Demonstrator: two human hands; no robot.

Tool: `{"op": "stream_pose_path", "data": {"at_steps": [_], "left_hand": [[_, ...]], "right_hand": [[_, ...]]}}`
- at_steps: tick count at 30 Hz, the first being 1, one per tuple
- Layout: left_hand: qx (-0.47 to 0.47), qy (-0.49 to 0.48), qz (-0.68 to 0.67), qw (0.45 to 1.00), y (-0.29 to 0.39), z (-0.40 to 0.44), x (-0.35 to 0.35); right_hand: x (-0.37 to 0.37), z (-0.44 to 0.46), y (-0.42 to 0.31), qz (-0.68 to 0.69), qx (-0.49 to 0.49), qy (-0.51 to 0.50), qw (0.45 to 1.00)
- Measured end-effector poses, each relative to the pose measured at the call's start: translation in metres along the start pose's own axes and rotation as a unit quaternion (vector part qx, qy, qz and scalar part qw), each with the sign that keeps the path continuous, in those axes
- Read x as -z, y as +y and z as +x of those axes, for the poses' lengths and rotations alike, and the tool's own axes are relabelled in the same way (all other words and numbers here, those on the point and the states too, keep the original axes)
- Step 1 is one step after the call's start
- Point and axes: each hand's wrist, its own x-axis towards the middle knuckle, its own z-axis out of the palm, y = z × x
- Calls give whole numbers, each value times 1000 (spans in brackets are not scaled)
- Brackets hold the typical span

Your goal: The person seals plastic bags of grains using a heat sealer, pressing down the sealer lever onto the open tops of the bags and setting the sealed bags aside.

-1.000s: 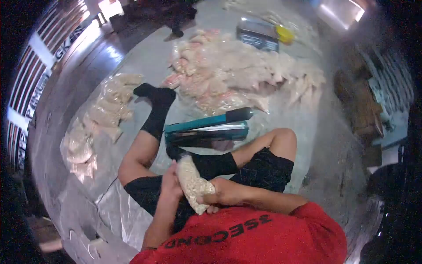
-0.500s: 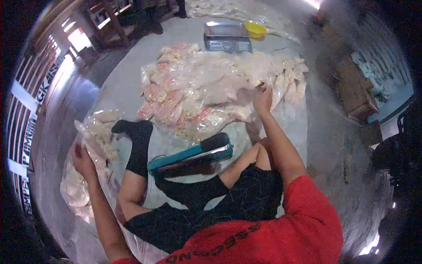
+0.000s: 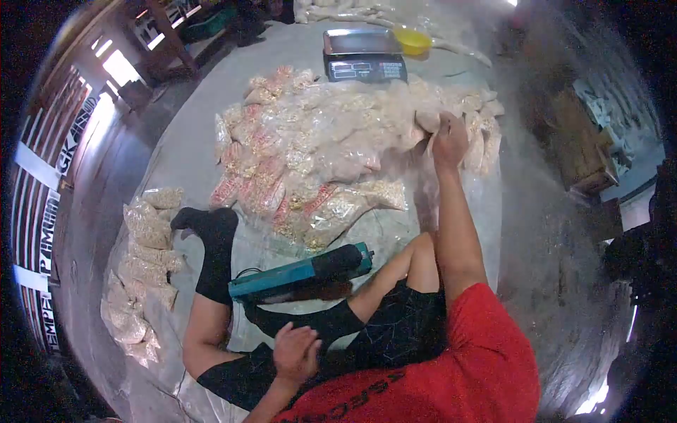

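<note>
My right hand (image 3: 450, 141) reaches to the right side of a broad heap of clear plastic bags (image 3: 331, 151) filled with pale pieces, some with red print. Its fingers close on one filled plastic bag (image 3: 427, 120) there. Over my lap, my left hand (image 3: 295, 354) hangs with its fingers loosely apart and nothing visible in it. Between my legs and the heap lies a long teal impulse sealer (image 3: 300, 273) with a dark sleeve over one end. To the left, more filled bags (image 3: 144, 264) lie in a row beside my foot.
Behind the heap stands a digital scale (image 3: 363, 56) with a metal pan. A yellow bowl (image 3: 412, 42) sits next to it. Further bags lie at the far edge of the pale ground sheet (image 3: 194, 113). Cardboard boxes (image 3: 582, 151) stand at the right.
My left hand has let go of a plastic bag at the left row and come back over my lap. My right hand has shifted slightly right and farther out along the heap.
</note>
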Motion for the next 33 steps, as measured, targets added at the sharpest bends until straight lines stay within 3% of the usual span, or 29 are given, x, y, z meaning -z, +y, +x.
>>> {"op": "stream_pose_path", "data": {"at_steps": [1,2,4,5,6,7,8,10,11,13,14,16,17,19,20,23,24,25,27,28,29,31,33], "left_hand": [[-69,-60,-28,995,8,6,-3],[-70,-55,-29,996,19,17,-6],[-183,-21,-71,980,47,44,-6],[-194,-19,-100,976,58,53,-6],[-202,-18,-130,971,71,61,-6],[-180,-8,-115,977,87,73,-2],[-156,2,-98,983,102,81,0],[-20,55,-121,991,116,80,-8],[57,67,-141,986,120,78,-6],[161,-119,-256,946,90,48,0],[256,-176,-281,908,85,32,14],[226,-68,-289,928,70,0,21],[220,-28,-263,939,64,-11,25],[285,4,-269,920,63,-17,35],[278,47,-289,915,60,-16,36],[263,110,-328,901,59,-11,34],[287,135,-373,872,57,-7,30],[312,157,-417,839,56,-4,28],[329,157,-412,835,58,4,32],[355,154,-403,830,60,7,33],[359,154,-403,828,57,10,33],[301,118,-344,882,51,16,33],[338,111,-378,855,43,25,30]], "right_hand": [[17,8,-15,4,47,24,999],[33,16,-30,59,71,50,994],[79,21,-79,119,99,74,985],[101,15,-102,174,121,95,973],[116,3,-122,249,92,111,958],[132,-13,-142,322,60,125,937],[154,-34,-159,304,93,112,941],[189,-91,-201,347,41,77,934],[200,-126,-223,401,-47,52,913],[232,-191,-247,459,-137,-94,873],[247,-215,-250,462,-147,-109,868],[270,-249,-254,376,-198,-349,836],[277,-259,-257,379,-205,-362,827],[282,-260,-267,372,-319,-476,730],[282,-245,-271,331,-238,-511,757],[258,-236,-269,385,-266,-515,718],[254,-225,-271,362,-198,-515,751],[250,-222,-270,362,-192,-512,755],[244,-220,-266,363,-282,-527,715],[242,-217,-264,361,-282,-529,715],[240,-215,-261,351,-275,-541,713],[235,-215,-256,340,-272,-557,707],[222,-217,-250,422,-418,-521,613]]}}
